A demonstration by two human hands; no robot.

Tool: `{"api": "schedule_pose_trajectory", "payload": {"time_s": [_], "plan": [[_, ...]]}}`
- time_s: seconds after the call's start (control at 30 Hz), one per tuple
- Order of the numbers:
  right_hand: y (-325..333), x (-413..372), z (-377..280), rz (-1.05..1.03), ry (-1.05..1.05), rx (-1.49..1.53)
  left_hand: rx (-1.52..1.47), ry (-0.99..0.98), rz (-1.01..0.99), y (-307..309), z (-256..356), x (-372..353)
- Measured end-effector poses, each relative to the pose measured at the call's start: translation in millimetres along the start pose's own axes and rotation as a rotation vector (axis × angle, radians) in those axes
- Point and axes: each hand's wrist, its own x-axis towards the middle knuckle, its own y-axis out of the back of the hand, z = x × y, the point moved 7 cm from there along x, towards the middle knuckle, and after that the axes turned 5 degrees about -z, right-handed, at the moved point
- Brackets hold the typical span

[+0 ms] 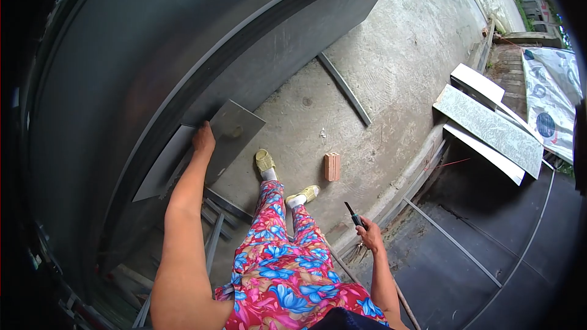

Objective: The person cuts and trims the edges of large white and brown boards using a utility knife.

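Observation:
My left hand (203,138) reaches out at the left and is closed on the upper edge of a grey panel (235,131), which leans near the large dark wall. A second, lighter grey sheet (162,168) stands just left of that hand. On the right, my right hand (369,235) is wrapped round the dark handle of a utility knife (355,217), its thin blade pointing up and left. Beneath the knife is the concrete floor.
A red brick (332,167) stands on the concrete floor (391,73) ahead of my feet. Beyond it lies a metal bar (344,88). Offcut boards (489,128) are piled at the right over black sheeting (465,226). Metal profiles (217,232) lie at lower left.

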Motion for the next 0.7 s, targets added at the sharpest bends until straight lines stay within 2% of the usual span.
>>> {"api": "schedule_pose_trajectory", "payload": {"time_s": [0.1,0.3,0.5,0.7], "plan": [[-2.2,3.6,-0.3,-0.006,0.006,0.011,-0.009,-0.093,0.208,9.4,2.2,-17.7],[0.5,-3.4,-0.1,-0.010,0.000,0.027,-0.013,-0.006,0.191,12.7,6.3,-35.7],[-1.9,-12.6,23.9,-0.008,-0.062,0.053,-0.010,-0.059,0.269,16.1,8.1,-52.7],[-8.0,-22.0,46.0,0.015,-0.123,0.130,-0.165,-0.062,0.062,6.6,31.8,-93.7]]}}
